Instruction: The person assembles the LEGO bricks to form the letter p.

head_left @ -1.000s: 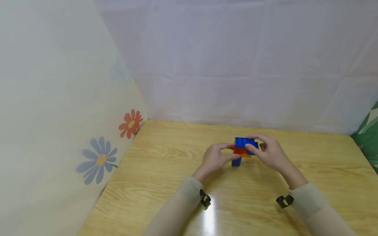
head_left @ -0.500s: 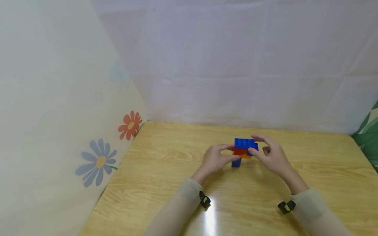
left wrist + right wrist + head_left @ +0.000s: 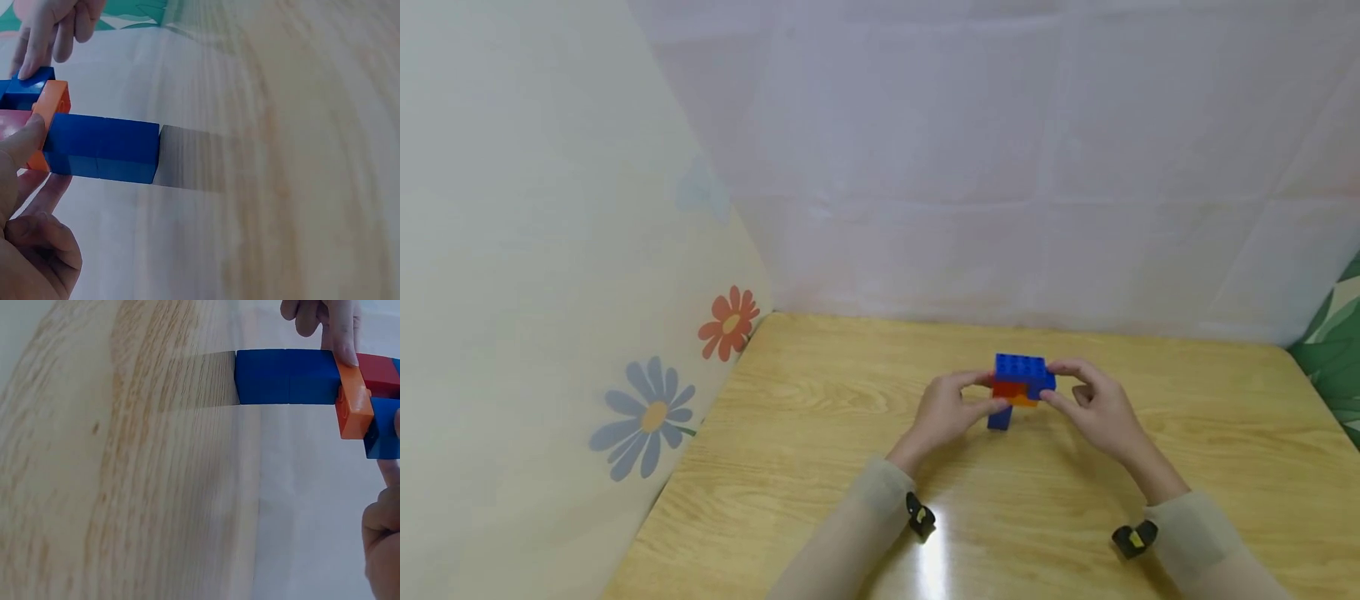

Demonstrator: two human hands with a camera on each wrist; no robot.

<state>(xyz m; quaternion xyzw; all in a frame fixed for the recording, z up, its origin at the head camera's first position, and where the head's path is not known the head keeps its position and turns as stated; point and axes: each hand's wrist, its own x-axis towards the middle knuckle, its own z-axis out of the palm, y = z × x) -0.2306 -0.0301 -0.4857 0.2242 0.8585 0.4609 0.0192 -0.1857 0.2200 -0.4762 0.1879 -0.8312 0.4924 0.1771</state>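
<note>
A small structure of toy building bricks stands on the wooden table, between both hands. Its base is a column of two blue bricks (image 3: pixel 103 147), with an orange brick (image 3: pixel 355 419) lying across it. Above the orange come a red brick (image 3: pixel 382 375) and, beside it on the right, a small blue brick (image 3: pixel 382 428). A long studded blue brick (image 3: pixel 1020 367) tops the structure. My left hand (image 3: pixel 943 410) pinches it from the left at the red and orange bricks. With thumb and forefinger, my right hand (image 3: pixel 1097 408) pinches the small blue brick's right end.
The wood-grain table (image 3: pixel 820 467) extends around the structure. Behind it hangs a pale cloth (image 3: pixel 910 167), and a wall with printed flowers (image 3: pixel 655 417) borders the left. Green leaf print (image 3: pixel 1330 367) shows at the right edge. Both wrists carry black straps.
My right thumb and forefinger have slid right and down, off the long top brick and onto the small blue brick's end. The left hand keeps its hold; the head view has shifted slightly.
</note>
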